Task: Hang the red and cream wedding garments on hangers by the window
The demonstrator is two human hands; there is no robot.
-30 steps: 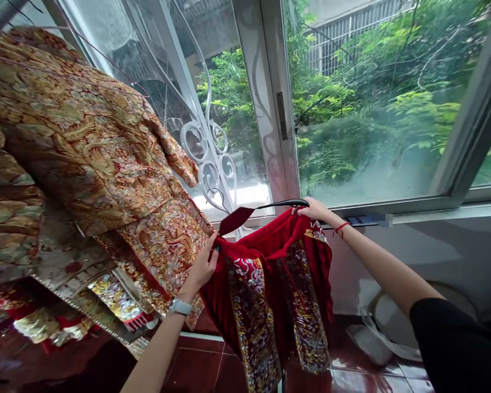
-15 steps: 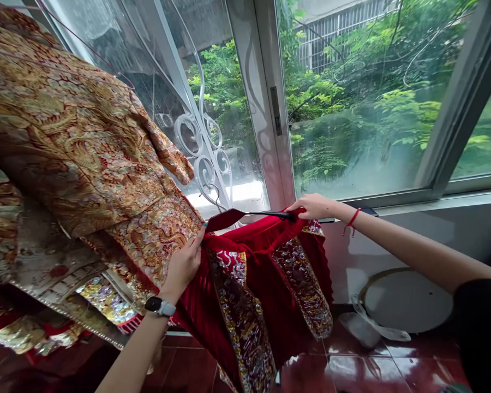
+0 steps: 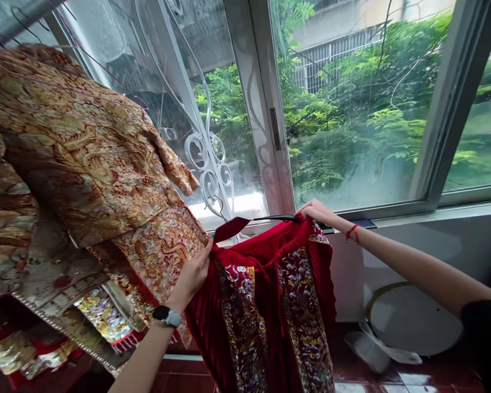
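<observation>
The left hand (image 3: 194, 273) and right hand (image 3: 317, 210) are still gripping the red embroidered skirt's (image 3: 270, 305) waistband on its black hanger (image 3: 276, 218), now lowering and straightening it beside the gold robe (image 3: 85, 158).

I'm seeing plush, matt red velvet skirt (image 3: 265, 305) cloth with glittery metallic embroidered panels on a smooth black hanger (image 3: 276, 218), gold-and-red brocade robes (image 3: 85, 158) shimmering beside it, painted white metal scrollwork (image 3: 207, 164) on the window, and glossy dark red floor tiles (image 3: 393, 376) below.

Gold robe (image 3: 85, 158) crowds left (window side open).
</observation>
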